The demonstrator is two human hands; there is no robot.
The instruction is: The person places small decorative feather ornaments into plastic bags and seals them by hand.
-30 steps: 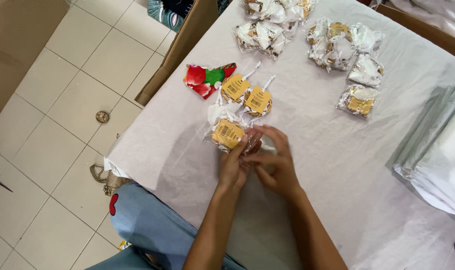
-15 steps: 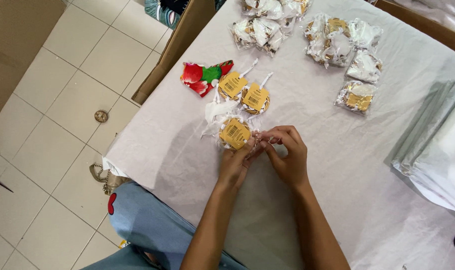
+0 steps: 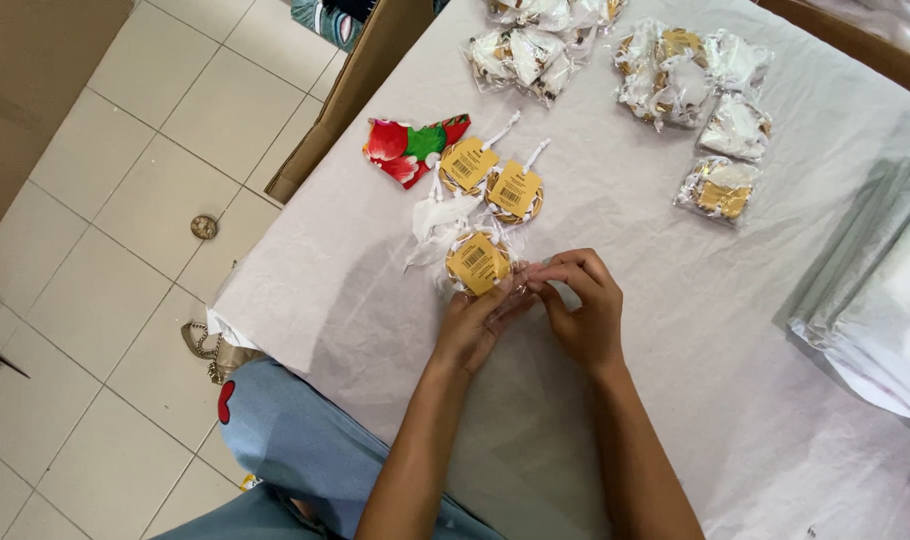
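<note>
My left hand (image 3: 472, 325) and my right hand (image 3: 581, 306) meet at the near edge of a small round item with a yellow tag (image 3: 478, 263), wrapped in clear plastic, which lies on the white table cover (image 3: 375, 300). Fingertips of both hands pinch the wrapper's edge. Two more round items with yellow tags (image 3: 492, 178) lie just beyond it. A red and green patterned piece (image 3: 410, 147) lies to their left.
Several clear-wrapped packets (image 3: 685, 80) are heaped at the far side. A stack of clear plastic bags (image 3: 875, 290) lies at the right. A cardboard box (image 3: 360, 80) stands by the table's left edge, over tiled floor (image 3: 105, 200). My blue-clad knee (image 3: 295, 440) is below.
The wrapped tagged item has shifted slightly left and nearer under my fingers. My right hand has slid a little to the right; both hands stay at the wrapper's edge.
</note>
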